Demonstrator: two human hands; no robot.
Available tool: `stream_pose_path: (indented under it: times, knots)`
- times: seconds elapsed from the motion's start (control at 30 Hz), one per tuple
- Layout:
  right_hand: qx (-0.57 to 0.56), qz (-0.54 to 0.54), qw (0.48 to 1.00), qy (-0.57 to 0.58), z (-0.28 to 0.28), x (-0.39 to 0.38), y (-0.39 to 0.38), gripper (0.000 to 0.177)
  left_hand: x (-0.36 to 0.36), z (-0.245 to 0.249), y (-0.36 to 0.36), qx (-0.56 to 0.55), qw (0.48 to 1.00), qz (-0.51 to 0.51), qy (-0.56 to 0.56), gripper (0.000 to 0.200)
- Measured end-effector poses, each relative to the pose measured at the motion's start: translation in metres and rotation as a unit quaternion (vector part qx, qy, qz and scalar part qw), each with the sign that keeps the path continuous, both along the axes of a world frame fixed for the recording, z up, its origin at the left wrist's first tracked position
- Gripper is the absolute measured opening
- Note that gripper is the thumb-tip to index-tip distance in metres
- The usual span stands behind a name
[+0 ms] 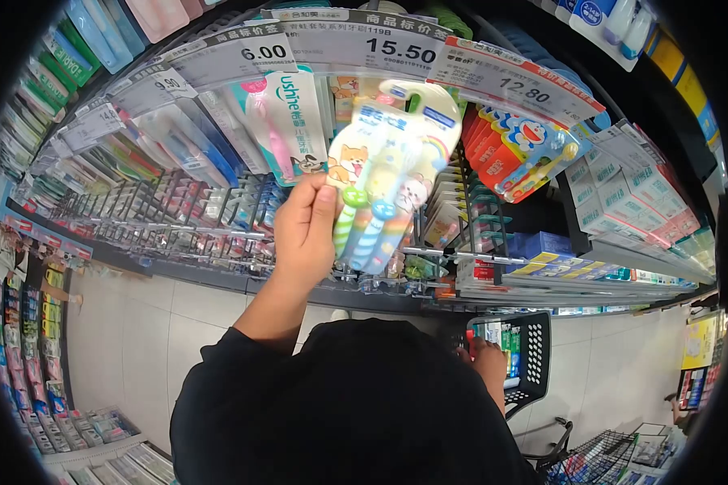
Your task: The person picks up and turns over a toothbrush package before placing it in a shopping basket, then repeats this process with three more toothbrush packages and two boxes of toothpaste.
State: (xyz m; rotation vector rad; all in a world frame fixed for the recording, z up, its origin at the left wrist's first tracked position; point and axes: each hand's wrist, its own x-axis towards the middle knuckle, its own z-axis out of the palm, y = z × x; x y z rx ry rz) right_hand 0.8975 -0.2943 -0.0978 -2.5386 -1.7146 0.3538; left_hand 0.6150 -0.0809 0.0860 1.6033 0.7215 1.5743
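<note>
My left hand (306, 228) pinches the lower left edge of a children's toothbrush pack (395, 174), raised in front of the shelf. The pack is pale, with a cartoon dog, a rabbit and a rainbow; a green-striped and a blue-striped handle show at its lower end. Down at the right, my right hand (488, 362) is closed at the near side of a black shopping basket (535, 356). Its fingers are curled and partly hidden, and I cannot tell what they grip. Coloured boxes (510, 343) lie inside the basket.
Price labels (404, 50) line the shelf edge above the pack. Beside it hang a pink toothbrush pack (287, 125) and red cartoon packs (514, 153). Metal hooks (481, 257) stick out below. White boxes (627, 194) are stacked right. A wire basket (594, 461) stands low right.
</note>
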Motion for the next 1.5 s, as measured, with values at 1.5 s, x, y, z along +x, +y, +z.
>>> stream_pose_path:
  times: [1.5]
  knots:
    - [0.019,-0.021,1.0,-0.009,0.007,-0.005,0.001,0.044,0.027,0.025,0.029,0.063,0.972,0.191,0.119,0.03]
